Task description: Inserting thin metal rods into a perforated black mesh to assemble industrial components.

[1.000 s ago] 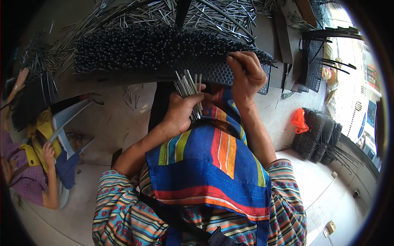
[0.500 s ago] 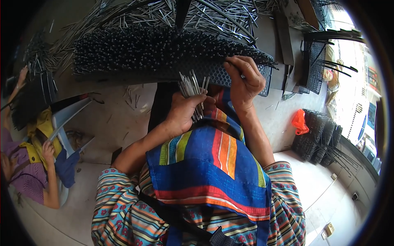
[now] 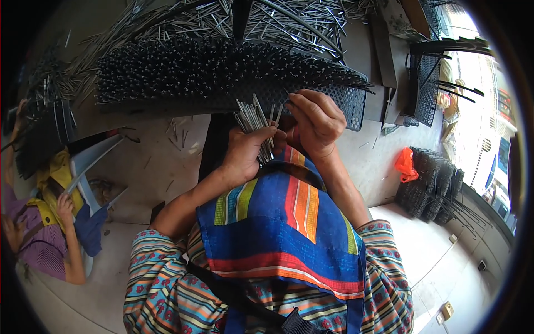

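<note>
My left hand is closed around a bundle of thin metal rods, their ends fanning up past the thumb. One or two rods lean apart from the rest, towards my right hand. My right hand is just right of the bundle, thumb and fingertips pinched together; whether a rod is between them I cannot make out. Beyond both hands stands a long black perforated rack. Upright dark rods fill most of its holes, and bare holes show along its near right part.
Behind the rack lies a heap of loose metal rods. A co-worker sits at the left beside another dark rack. Stacked black racks with an orange-red bag stand on the floor at right. More perforated racks are at far right.
My right hand has moved left and slightly nearer, from over the rack's bare holes to beside the bundle. My left hand keeps its grip on the rods, nearly in place.
</note>
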The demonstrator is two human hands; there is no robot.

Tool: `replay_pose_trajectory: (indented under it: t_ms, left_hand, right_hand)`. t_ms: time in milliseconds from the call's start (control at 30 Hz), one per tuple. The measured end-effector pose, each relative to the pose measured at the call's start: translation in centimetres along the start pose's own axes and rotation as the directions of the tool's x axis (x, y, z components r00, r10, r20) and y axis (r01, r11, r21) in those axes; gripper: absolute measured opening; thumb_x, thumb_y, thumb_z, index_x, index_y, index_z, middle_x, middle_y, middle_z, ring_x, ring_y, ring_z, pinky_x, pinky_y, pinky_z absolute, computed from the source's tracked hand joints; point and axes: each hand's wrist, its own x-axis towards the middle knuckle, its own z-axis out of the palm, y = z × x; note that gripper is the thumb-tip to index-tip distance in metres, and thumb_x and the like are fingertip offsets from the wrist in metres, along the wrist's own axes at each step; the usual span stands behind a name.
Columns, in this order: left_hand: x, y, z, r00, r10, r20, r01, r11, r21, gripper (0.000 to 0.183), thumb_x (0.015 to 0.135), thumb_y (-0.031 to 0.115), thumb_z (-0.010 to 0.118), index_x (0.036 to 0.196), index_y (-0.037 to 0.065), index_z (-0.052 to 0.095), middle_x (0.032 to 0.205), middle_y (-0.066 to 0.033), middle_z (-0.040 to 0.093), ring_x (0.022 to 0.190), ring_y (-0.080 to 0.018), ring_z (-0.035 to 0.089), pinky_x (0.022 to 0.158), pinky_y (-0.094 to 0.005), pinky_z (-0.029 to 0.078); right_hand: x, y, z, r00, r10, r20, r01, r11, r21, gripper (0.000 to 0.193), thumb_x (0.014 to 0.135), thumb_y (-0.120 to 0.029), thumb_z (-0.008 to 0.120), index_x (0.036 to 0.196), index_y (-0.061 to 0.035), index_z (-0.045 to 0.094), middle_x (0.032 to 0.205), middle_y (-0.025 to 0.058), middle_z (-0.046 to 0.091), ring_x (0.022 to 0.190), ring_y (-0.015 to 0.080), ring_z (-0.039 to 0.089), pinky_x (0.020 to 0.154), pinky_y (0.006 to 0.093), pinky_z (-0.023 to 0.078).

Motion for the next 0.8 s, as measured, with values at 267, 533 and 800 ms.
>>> replay_pose_trajectory:
  t_ms: [267, 533, 800]
  left_hand:
    - [0.3, 0.1, 0.6, 1.000, 0.018, -0.011, -0.018, 0.999, 0.027, 0.013, 0.082, 0.002, 0.063, 0.095, 0.000, 0.063, 0.078, -0.0111, 0.069, 0.064, -0.0177, 0.066, 0.055, -0.0294, 0.053]
    - [0.5, -0.2, 0.0, 0.999, -0.036, 0.029, 0.035, 0.999, 0.042, 0.015, 0.087, 0.004, 0.060, 0.101, 0.002, 0.063, 0.088, -0.0125, 0.069, 0.074, -0.0199, 0.067, 0.065, -0.0314, 0.056]
    - [0.6, -0.1, -0.3, 0.995, -0.009, 0.096, 0.010, 1.000, -0.005, 0.017, 0.087, 0.003, 0.059, 0.104, 0.002, 0.062, 0.088, -0.0117, 0.068, 0.075, -0.0189, 0.066, 0.066, -0.0308, 0.055]
  right_hand:
    - [0.9, 0.0, 1.0, 0.964, 0.265, -0.018, -0.264, 0.964, 0.042, 0.017, 0.068, 0.001, 0.075, 0.085, -0.0007, 0.071, 0.080, 0.0094, 0.066, 0.071, 0.0185, 0.065, 0.061, 0.0258, 0.049]
    - [3.0, 0.6, 0.8, 0.910, 0.412, 0.052, -0.415, 0.908, 0.061, 0.011, 0.072, 0.002, 0.072, 0.083, 0.0018, 0.070, 0.071, 0.0060, 0.062, 0.062, 0.0105, 0.058, 0.057, 0.0233, 0.045]
    - [2.4, 0.4, 1.2, 0.917, 0.398, -0.001, -0.397, 0.914, 0.089, 0.012, 0.072, 0.004, 0.072, 0.083, 0.0019, 0.070, 0.071, 0.0059, 0.063, 0.062, 0.0096, 0.058, 0.056, 0.0224, 0.045]
